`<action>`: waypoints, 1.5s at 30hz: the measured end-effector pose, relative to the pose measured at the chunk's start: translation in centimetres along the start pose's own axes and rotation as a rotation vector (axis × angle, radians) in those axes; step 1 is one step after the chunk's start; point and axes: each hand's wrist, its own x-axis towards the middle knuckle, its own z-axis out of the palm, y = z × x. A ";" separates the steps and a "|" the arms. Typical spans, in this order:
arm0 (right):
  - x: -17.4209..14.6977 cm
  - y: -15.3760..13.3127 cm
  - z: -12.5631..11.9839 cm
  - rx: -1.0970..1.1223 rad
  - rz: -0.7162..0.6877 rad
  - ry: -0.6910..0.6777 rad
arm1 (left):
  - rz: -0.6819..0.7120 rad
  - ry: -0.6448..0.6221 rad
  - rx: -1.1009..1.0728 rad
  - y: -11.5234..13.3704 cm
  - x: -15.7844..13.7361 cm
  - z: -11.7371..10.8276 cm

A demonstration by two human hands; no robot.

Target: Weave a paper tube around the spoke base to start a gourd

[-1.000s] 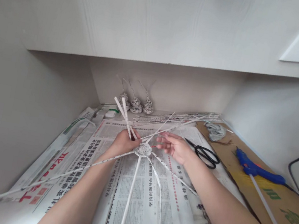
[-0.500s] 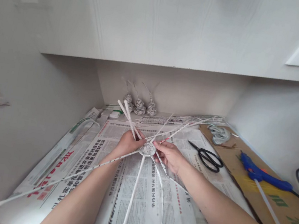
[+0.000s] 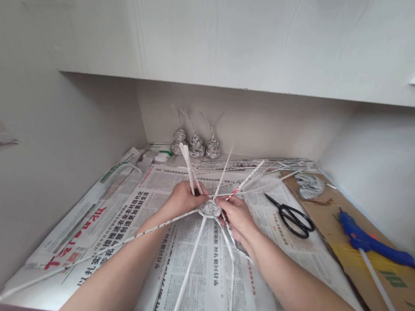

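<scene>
Between my hands is a small round woven paper piece [image 3: 209, 209], with several rolled newspaper strips spreading out from it like spokes. My left hand [image 3: 185, 198] is closed on its left edge, thumb on top, with strips standing up beside the fingers. On the other side my right hand [image 3: 236, 214] pinches the strips at the upper right edge of the weave. One long paper strip [image 3: 164, 222] runs down left across my left forearm, and a white strip [image 3: 186, 279] points towards me. The undersides of both hands' grips are hidden.
Newspaper [image 3: 195, 275] covers the table. Black scissors [image 3: 292, 217] lie at the right, near a blue glue gun [image 3: 372, 241] on cardboard [image 3: 401, 305]. At the back stand three woven paper gourds [image 3: 197, 146] beside a pile of paper strips [image 3: 245, 164]. An overhead panel [image 3: 228, 31] hangs above.
The upright strips at the left have drawn closer together, and the thin strip at the back stands more upright. Both hands keep their grip; the whole view has shifted slightly.
</scene>
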 end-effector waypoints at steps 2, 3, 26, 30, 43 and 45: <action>-0.1 -0.2 -0.1 0.033 0.010 -0.008 | -0.004 0.007 -0.012 0.0 -0.1 0.3; -0.2 -0.3 -0.1 0.048 0.020 -0.016 | 0.000 0.012 -0.012 0.0 -0.1 0.4; 0.4 0.3 -0.4 0.001 -0.085 0.054 | -0.083 0.151 -0.185 -0.9 -0.2 2.8; 0.4 0.5 -0.7 -0.010 -0.102 0.000 | -0.055 0.164 -0.161 -0.5 -0.3 2.7; 0.3 0.3 -0.2 -0.004 -0.083 0.019 | -0.090 0.193 -0.159 -0.2 -0.4 2.9; 0.2 0.2 -0.2 0.011 -0.049 0.018 | -0.071 0.216 -0.128 -0.3 -0.3 2.9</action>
